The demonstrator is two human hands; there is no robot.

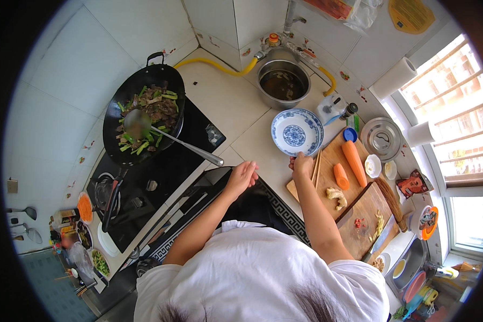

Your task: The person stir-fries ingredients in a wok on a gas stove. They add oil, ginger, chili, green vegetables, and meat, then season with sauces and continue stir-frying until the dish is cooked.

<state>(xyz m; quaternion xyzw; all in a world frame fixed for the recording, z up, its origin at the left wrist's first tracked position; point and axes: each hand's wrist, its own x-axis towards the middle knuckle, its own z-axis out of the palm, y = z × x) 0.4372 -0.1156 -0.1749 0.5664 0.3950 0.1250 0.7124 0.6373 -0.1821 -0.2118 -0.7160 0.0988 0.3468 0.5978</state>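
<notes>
My right hand (302,164) grips the near rim of a blue-and-white patterned bowl (297,132), which shows only the pattern inside it. My left hand (242,179) is raised over the counter's front edge with its fingers partly curled and nothing in it. Just beyond the left hand ends the handle of a metal ladle (137,125), whose head rests in a black wok (114,110). Sliced meat and green vegetable pieces (157,108) lie in the wok, on the black glass hob (145,177). A steel pot (283,102) with dark liquid stands beyond the bowl.
Right of me, a wooden cutting board (324,177) holds carrots (354,163), ginger (337,197) and chopsticks (316,171). A cleaver (380,237) lies on a second board (360,229). A steel lid (381,139) leans by the wall. Plates of shredded carrot (84,207) and greens (100,262) stand at left.
</notes>
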